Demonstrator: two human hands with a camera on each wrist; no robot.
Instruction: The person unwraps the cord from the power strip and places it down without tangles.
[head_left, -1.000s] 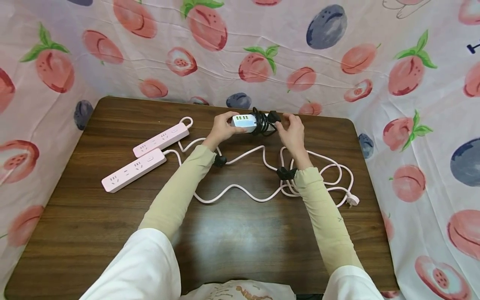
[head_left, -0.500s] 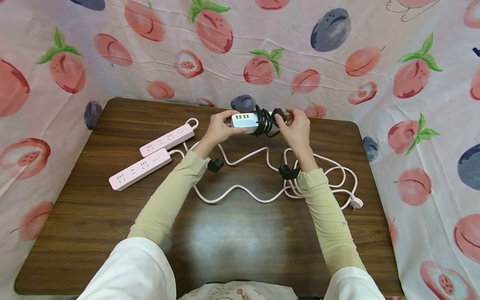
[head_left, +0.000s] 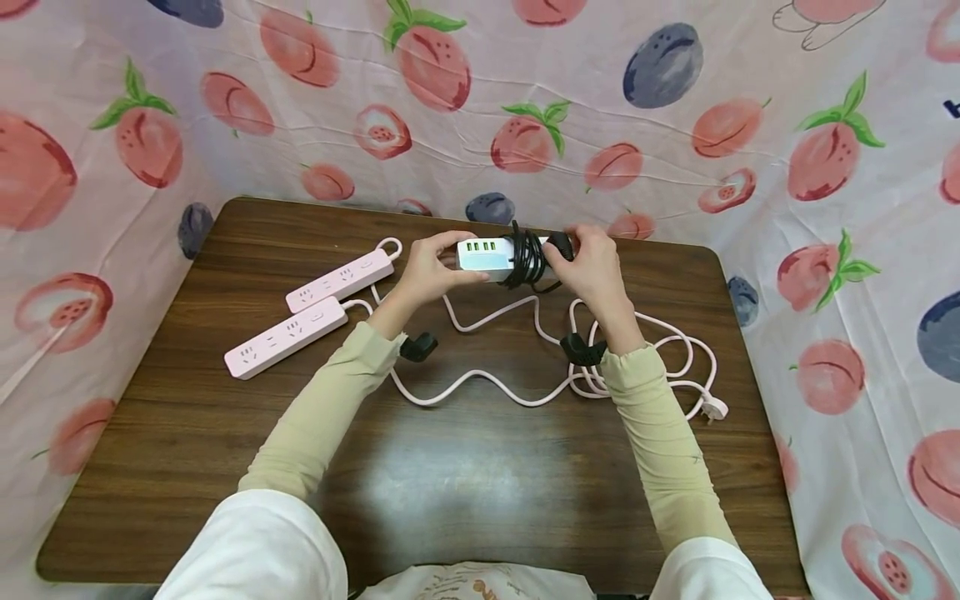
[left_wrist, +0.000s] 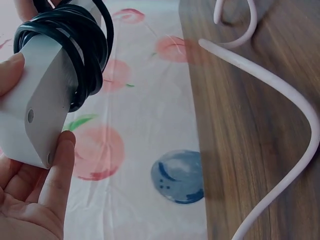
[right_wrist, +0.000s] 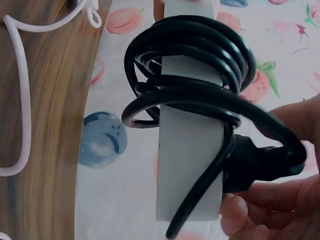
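A white power strip (head_left: 483, 260) with several green-lined USB ports is held up over the table's far edge. Its black cord (head_left: 527, 262) is wound several times around the middle. My left hand (head_left: 430, 272) grips the left end, thumb on the near side and fingers behind and beneath. In the right wrist view, the black plug (right_wrist: 245, 165) sits against the strip's side near its end, a loop of cord crossing over it. My right hand (head_left: 594, 265) pinches this plug at the right end; part of the plug is hidden by the fingers.
Two pink power strips (head_left: 287, 337) lie side by side on the left of the brown wooden table (head_left: 450, 467). Their pink cords (head_left: 480, 375) snake across to a loose coil on the right, ending in a pink plug (head_left: 714, 407). A fruit-print cloth (head_left: 585, 108) hangs behind.
Both hands keep hold of the white power strip, which has tilted and come slightly nearer. The right hand's thumb has shifted onto the black plug. The head view has shifted a little.
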